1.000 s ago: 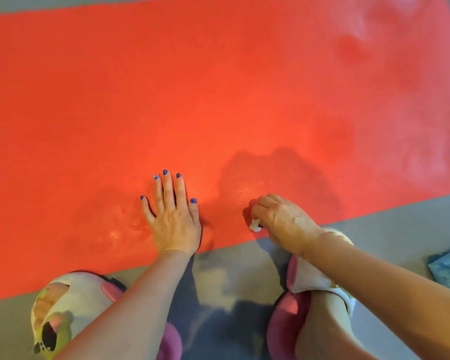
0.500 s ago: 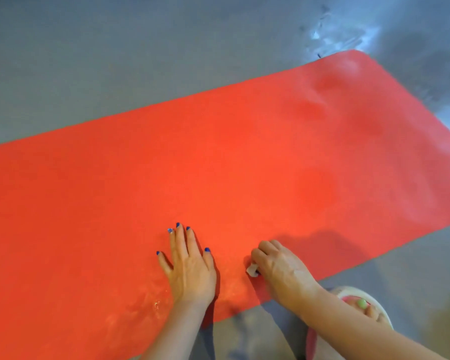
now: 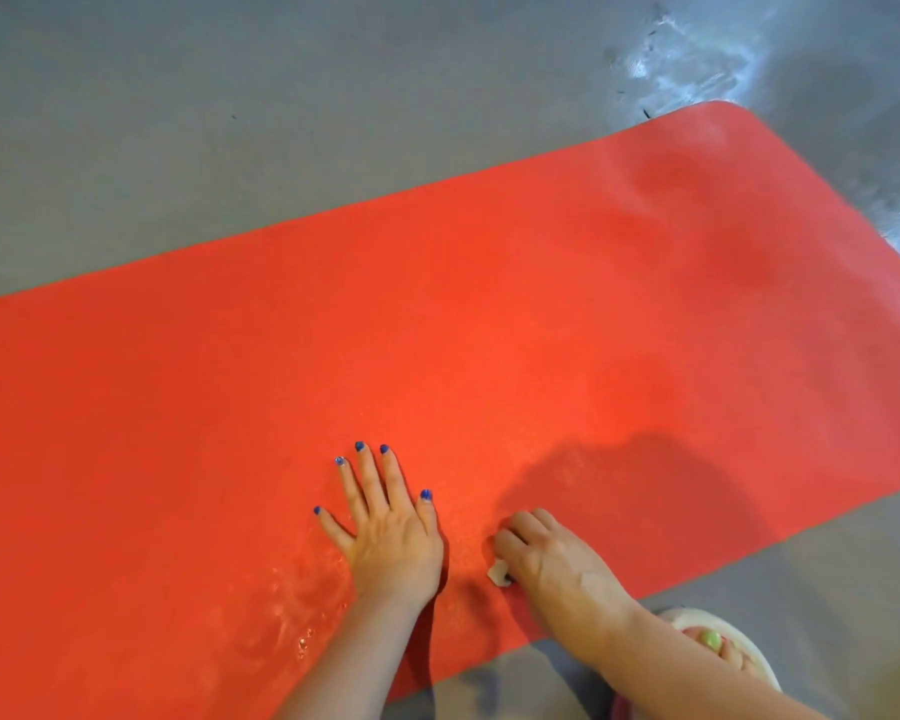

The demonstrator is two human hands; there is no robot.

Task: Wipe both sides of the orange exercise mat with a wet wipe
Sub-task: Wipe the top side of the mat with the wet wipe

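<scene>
On the grey floor an orange mat lies flat, running from the near left of the view up toward the far right, where its rounded corner sits beside a pale, scuffed patch of floor. The left hand rests palm down on the mat near its near edge, fingers straight and spread, nails painted blue, holding nothing. Just to its right, apart from it, the right hand is curled with its knuckles up and pressed to the mat; it grips a small white wipe, of which only a crumpled corner shows at the left side of the fingers. A dark shadow falls on the mat beyond the right hand. To the left of the left wrist the mat surface shines with wet streaks and small droplets. At the near right, past the mat's edge, a foot in a pale sandal stands on the floor, with one toenail painted green, partly hidden behind the right forearm.
</scene>
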